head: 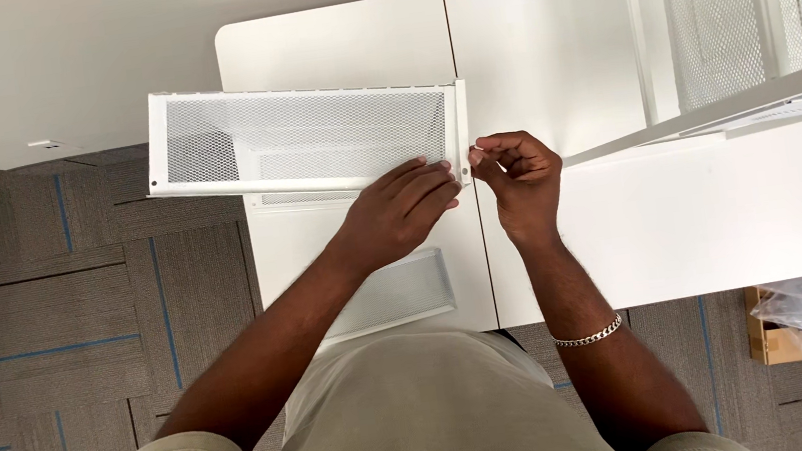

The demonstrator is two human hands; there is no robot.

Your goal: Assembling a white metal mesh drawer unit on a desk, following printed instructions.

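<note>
Where the fingers [485,153] of the right hand [519,174] meet, they are pinched shut on something very small, too small to identify, held against the end flange of the white mesh panel [301,138]. The left hand [401,207] lies with fingers extended and closed over the panel's lower edge near that same corner, bracing it. The panel stands tilted on its long edge upon the white counter [553,57], its left end reaching past the counter's edge over the carpet [59,315]. A second mesh piece [399,294] lies flat on the counter beneath the left forearm. A white metal frame [741,25] with mesh sides stands at the far right.

Risk, as judged: the small pinched item could slip and drop to the carpet; the overhanging panel could tip if the bracing hand eases, since only one edge bears on the counter.
</note>
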